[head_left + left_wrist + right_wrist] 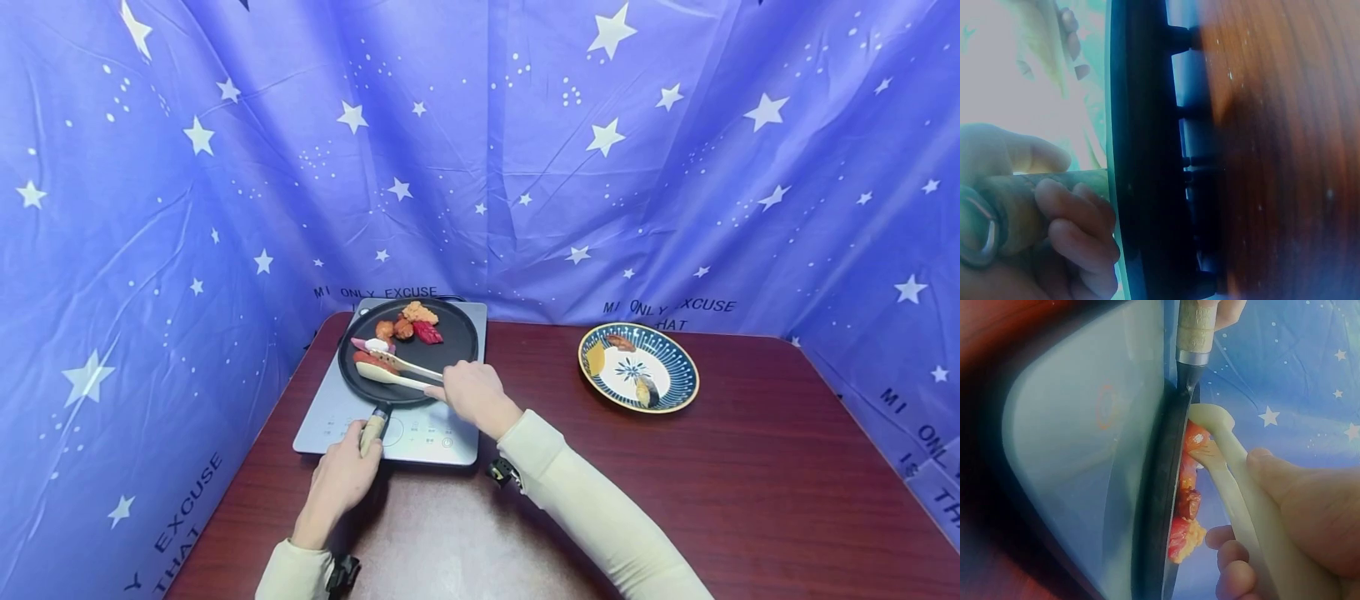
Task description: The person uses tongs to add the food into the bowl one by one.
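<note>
My left hand (347, 471) grips the wooden handle (1019, 209) of a round black flat pan (453, 350). In my right hand (476, 393) is a pair of cream tongs (1241, 469), one end spoon-shaped and the other slotted. Their ends lie over the near left part of the pan, around a long reddish piece of food (367, 358); whether they pinch it I cannot tell. Beside it lies a purple and white piece (362, 343). Farther back are brown round pieces (403, 328), a crumbed golden piece (420, 312) and a dark red piece (428, 332).
Under the pan is a silver induction cooker (330, 421) on the reddish-brown table (750, 467). A blue-patterned plate (626, 385) stands to the right, bearing a yellow piece (596, 359), a brown piece (620, 342) and a dark shell-like piece (647, 392). Blue star-printed curtain (525, 167) surrounds the table.
</note>
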`<state>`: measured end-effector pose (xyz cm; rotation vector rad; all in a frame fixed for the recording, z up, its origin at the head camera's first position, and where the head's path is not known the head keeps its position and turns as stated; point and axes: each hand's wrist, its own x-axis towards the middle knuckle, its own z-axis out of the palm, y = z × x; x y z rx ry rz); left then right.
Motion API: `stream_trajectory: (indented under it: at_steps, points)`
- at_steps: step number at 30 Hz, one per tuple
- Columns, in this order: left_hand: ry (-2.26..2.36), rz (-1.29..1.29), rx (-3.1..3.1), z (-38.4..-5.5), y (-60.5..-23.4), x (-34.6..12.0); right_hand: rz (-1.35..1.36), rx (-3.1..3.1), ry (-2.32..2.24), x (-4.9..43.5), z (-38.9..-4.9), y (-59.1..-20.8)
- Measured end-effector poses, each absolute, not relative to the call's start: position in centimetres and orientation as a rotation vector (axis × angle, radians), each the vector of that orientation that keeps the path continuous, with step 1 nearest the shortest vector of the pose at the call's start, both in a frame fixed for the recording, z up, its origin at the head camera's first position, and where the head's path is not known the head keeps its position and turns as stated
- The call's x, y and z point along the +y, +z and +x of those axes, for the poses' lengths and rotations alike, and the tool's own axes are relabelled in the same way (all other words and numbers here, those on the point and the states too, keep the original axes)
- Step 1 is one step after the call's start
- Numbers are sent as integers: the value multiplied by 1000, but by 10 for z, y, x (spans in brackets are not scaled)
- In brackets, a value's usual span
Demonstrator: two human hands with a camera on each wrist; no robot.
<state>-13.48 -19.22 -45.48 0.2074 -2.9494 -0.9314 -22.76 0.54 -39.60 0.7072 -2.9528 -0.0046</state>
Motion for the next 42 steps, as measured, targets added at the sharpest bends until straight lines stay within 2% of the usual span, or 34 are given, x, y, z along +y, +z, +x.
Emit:
stream_trajectory:
  at_steps: [21,33,42]
  points:
    - [-933,213,-2954,-135,-455,-192,676,-2953,-2,22,-213,-384]
    - [-918,206,-2949,-134,-454,-193,614,-2919,252,65,-203,-383]
    - [-932,194,-2945,-135,-455,-193,491,-2904,366,98,-206,-398]
